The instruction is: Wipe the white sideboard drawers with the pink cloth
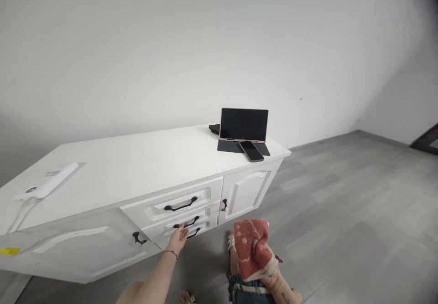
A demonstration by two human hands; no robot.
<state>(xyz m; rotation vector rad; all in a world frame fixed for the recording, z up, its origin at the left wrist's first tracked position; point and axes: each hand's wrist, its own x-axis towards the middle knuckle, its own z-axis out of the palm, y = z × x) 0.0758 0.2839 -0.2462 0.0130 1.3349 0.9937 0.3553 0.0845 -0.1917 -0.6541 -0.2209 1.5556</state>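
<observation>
My left hand [179,239] reaches to the middle drawer of a white cabinet, its fingers at the black drawer handle [191,222]. Fingertips overlap the handle and seem curled on it, though their far side is hidden. At the lower right, my right hand [270,274] is closed around a red towel [252,247] with pale markings. The towel hangs in folds over most of the fingers. Above and below the middle handle are the top drawer handle [181,204] and the bottom drawer handle [194,234].
On the white cabinet top [137,167] a tablet [243,125] stands on its dark cover, with a phone [251,151] before it and a black folded item [214,129] behind. A white power strip [54,181] lies left. Grey floor [335,203] stretches right; my sandalled feet show below.
</observation>
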